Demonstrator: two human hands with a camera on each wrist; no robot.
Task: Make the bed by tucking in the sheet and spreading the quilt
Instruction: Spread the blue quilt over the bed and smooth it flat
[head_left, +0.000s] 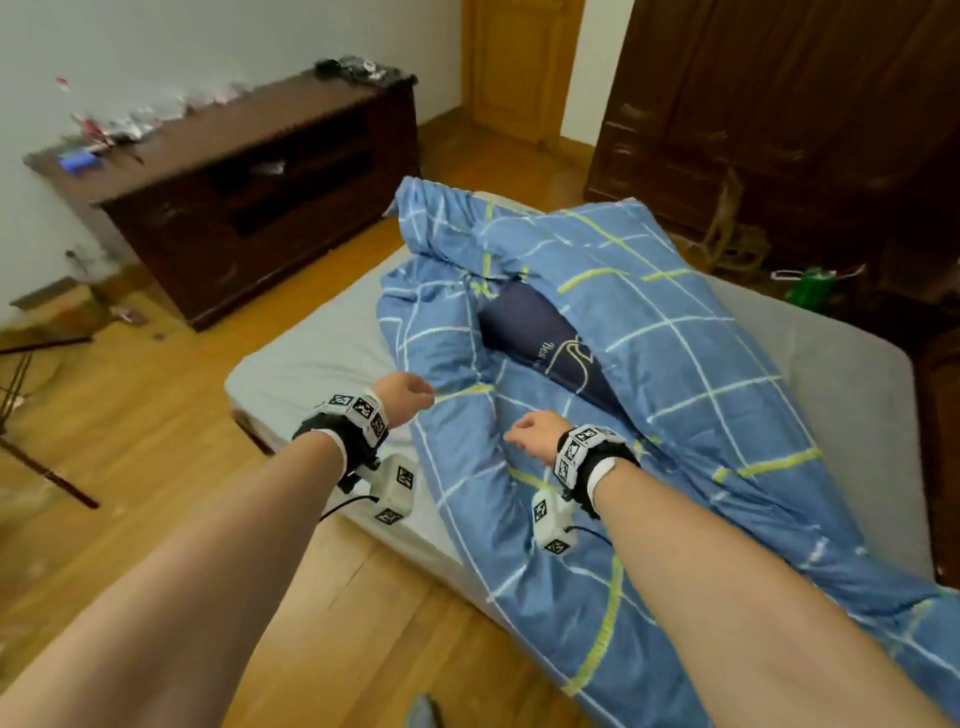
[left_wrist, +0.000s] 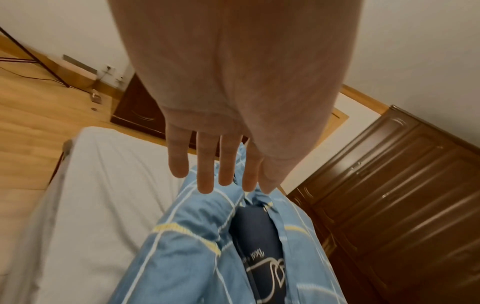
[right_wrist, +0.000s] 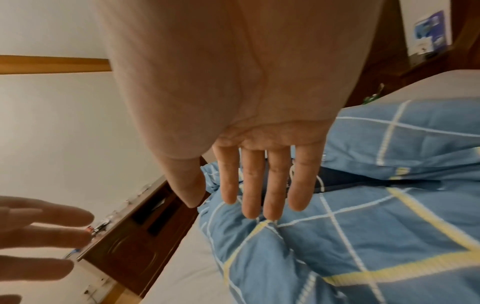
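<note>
A blue checked quilt (head_left: 649, 374) lies bunched in a long heap running diagonally across the bed, its near end hanging over the edge. A dark navy pillow (head_left: 545, 338) shows in a fold of it. The pale grey sheet (head_left: 311, 358) lies bare on both sides of the heap. My left hand (head_left: 408, 395) hovers over the quilt's left edge and my right hand (head_left: 532, 434) over its middle. In the wrist views the left fingers (left_wrist: 205, 164) and the right fingers (right_wrist: 262, 181) are straight and hold nothing above the quilt (left_wrist: 187, 257) (right_wrist: 376, 236).
A dark low cabinet (head_left: 249, 197) with small items on top stands left of the bed. A dark wardrobe (head_left: 779, 104) and a green bag (head_left: 810, 286) are at the far right. Wood floor (head_left: 156, 441) runs along the bed's near side, with black stand legs (head_left: 31, 452) at left.
</note>
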